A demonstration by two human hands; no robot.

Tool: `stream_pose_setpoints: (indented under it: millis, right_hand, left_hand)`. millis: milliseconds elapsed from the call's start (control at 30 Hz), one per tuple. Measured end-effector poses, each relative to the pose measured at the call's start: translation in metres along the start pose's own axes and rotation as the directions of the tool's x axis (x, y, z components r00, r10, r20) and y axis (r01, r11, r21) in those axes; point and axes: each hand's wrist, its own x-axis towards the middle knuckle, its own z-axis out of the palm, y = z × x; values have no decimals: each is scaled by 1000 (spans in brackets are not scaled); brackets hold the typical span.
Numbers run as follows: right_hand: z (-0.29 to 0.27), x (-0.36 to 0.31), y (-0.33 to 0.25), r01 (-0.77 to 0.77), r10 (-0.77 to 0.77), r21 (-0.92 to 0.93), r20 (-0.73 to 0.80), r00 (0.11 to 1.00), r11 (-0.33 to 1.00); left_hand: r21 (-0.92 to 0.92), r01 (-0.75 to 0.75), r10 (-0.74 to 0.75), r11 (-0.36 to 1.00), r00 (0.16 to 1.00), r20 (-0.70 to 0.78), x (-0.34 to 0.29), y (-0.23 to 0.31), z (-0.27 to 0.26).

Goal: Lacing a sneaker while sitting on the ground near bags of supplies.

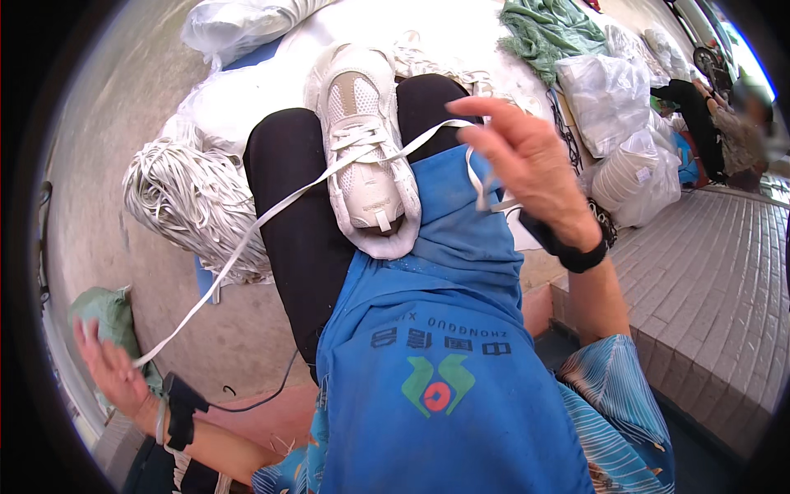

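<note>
A white and beige sneaker [369, 193] rests on my lap between my knees, its toe pointing away from me. Its flat white shoelace [284, 203] is threaded through the upper eyelets, with both ends drawn out sideways. At the far lower left, my left hand [115, 370] holds one end, pulled straight across my knee; its fingers are slightly blurred. To the right of the shoe, my right hand [527, 156] has the other end between thumb and forefinger. From there that lace hangs in a loose loop below the fingers. Neither hand touches the shoe itself.
A blue apron [444, 346] covers my lap. A big bundle of white laces [189, 202] lies beyond my left knee. Plastic-wrapped white bundles [605, 95] and green netting [551, 37] are at the far right. Another person [732, 123] sits beyond them.
</note>
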Motion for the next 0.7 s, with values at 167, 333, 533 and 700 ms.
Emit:
stream_pose_setpoints:
  millis: [167, 333, 533, 700]
  right_hand:
    - [45, 11, 9, 285, -275, -356, 79, 958, 890]
    - [49, 13, 13, 391, -307, -480, 247, 919, 785]
    - [36, 22, 13, 508, -418, -609, 298, 858, 609]
    - [2, 28, 26, 548, -470, -659, 317, 823, 515]
  left_hand:
    - [175, 253, -304, 952, 854, 423, -53, -14, 157]
    - [290, 130, -299, 948, 674, 676, -92, -41, 230]
    - [482, 34, -388, 876, 644, 660, -93, -50, 258]
    - [501, -28, -346, 865, 690, 635, -89, -59, 262]
